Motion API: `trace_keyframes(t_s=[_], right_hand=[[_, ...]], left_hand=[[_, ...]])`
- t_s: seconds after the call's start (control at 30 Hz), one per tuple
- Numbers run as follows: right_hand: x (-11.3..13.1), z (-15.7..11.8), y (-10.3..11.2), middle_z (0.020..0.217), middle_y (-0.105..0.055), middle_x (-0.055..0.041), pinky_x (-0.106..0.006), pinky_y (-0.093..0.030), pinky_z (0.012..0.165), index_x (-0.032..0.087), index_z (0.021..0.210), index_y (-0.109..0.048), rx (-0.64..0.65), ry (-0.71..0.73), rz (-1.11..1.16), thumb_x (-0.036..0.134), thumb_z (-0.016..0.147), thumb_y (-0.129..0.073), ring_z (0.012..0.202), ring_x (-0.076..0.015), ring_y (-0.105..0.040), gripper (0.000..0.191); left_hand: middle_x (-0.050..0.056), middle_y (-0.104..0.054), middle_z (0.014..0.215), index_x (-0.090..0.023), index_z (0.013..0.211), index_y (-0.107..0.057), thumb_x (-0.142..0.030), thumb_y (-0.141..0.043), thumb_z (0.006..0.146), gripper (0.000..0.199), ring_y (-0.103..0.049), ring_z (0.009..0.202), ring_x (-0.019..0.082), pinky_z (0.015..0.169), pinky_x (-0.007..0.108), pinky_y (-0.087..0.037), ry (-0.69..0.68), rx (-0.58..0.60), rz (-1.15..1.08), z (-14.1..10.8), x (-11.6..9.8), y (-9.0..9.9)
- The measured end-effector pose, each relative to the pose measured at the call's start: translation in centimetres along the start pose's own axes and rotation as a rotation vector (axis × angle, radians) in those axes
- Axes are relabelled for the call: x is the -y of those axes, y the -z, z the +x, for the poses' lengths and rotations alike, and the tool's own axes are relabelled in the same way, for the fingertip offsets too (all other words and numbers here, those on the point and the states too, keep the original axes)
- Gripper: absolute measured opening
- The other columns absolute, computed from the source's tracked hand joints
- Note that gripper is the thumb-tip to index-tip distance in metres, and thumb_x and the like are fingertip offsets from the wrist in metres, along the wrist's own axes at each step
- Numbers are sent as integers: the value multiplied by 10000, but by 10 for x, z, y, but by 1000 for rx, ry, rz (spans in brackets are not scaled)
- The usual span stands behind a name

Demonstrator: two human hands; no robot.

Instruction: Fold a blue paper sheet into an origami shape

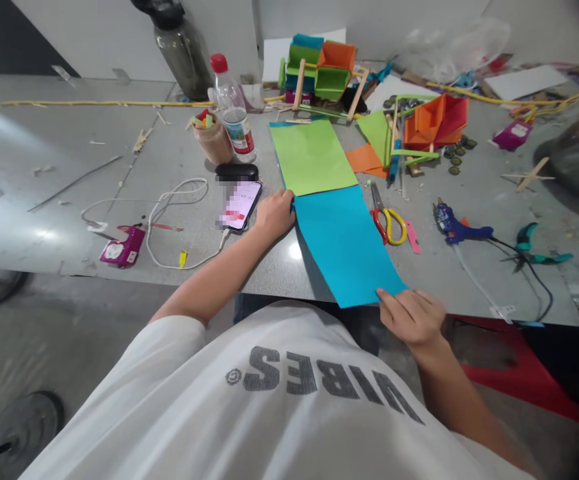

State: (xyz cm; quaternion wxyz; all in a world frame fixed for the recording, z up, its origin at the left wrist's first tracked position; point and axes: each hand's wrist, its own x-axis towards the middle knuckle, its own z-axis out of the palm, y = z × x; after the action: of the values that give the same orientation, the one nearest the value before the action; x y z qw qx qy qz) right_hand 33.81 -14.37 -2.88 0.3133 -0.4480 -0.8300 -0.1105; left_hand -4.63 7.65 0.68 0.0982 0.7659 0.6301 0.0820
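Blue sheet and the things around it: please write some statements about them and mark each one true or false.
1. The right hand holds the blue sheet at its near end. True.
2. The left hand holds the scissors. False: the left hand is at the blue sheet's far left corner.
3. The green sheet lies beyond the blue sheet. True.
4. The phone's screen is dark. False: it is lit.
5. The red-capped bottle stands left of the green sheet. True.

The blue sheet is plain, smooth and four-sided. It lies lengthwise on the bench, its far edge against a light green sheet, and its near end reaches slightly past the bench's front edge.
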Motion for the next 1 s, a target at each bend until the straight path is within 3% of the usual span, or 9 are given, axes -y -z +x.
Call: trace_keyframes(t_s=[0.13,0.23,0.3,0.47,0.73,0.9,0.93,1.0], right_hand=[[5,-35,10,679,-709,-30,-405,-508,577,350,1025,-987,-211,156,-59,141,967,-881,567,-215,-686,242],[6,-55,12,679,-710,-32,-415,-538,549,371,980,-978,-228,108,-106,159,923,-862,544,-223,-686,248],[7,-62,10,684,-715,-31,-412,-524,528,374,976,-974,-244,58,-99,143,897,-852,533,-225,-685,273],[18,-62,0,691,-734,-31,-392,-520,513,357,994,-978,-297,39,-64,99,901,-829,531,-220,-709,312],[33,-53,-17,763,-821,-53,-388,-603,599,363,1028,-987,-311,-7,-20,123,920,-854,625,-241,-804,295],[37,-46,-25,815,-872,-95,-444,-709,657,381,1008,-1002,-267,-125,43,222,978,-841,706,-305,-879,228],[37,-44,-26,844,-889,-103,-464,-730,675,391,1025,-1007,-254,-153,56,228,992,-832,735,-323,-897,241],[37,-39,-28,937,-928,-127,-520,-770,736,426,1087,-1016,-218,-211,85,239,1027,-810,829,-368,-933,284]], left_hand=[[261,-858,1501,-165,1482,-838,-378,-634,1286,354,-837,1381,433,1061,519,-592,-64,3,59,0,-1,4],[273,-844,1537,-173,1454,-874,-417,-714,1251,355,-789,1451,465,1136,560,-581,-158,-1,139,7,-4,8],[275,-842,1528,-180,1405,-902,-346,-694,1234,316,-757,1484,474,1167,582,-562,-223,1,171,13,-7,11],[274,-869,1328,-163,1249,-945,-157,-596,1163,360,-766,1350,434,1139,577,-519,-376,36,247,25,-11,14],[286,-888,1323,-141,1224,-935,-183,-585,1184,354,-798,1287,429,1069,543,-523,-363,38,261,36,-11,14],[230,-920,1332,-170,1247,-923,-272,-679,1190,270,-855,1227,387,1023,510,-618,-298,-21,153,21,-11,37],[195,-923,1348,-195,1297,-913,-305,-690,1207,264,-858,1203,351,1015,486,-641,-291,-59,89,12,-10,46],[149,-917,1298,-226,1301,-899,-335,-691,1248,241,-845,1138,285,1035,452,-685,-293,-234,-247,-11,-9,66]])
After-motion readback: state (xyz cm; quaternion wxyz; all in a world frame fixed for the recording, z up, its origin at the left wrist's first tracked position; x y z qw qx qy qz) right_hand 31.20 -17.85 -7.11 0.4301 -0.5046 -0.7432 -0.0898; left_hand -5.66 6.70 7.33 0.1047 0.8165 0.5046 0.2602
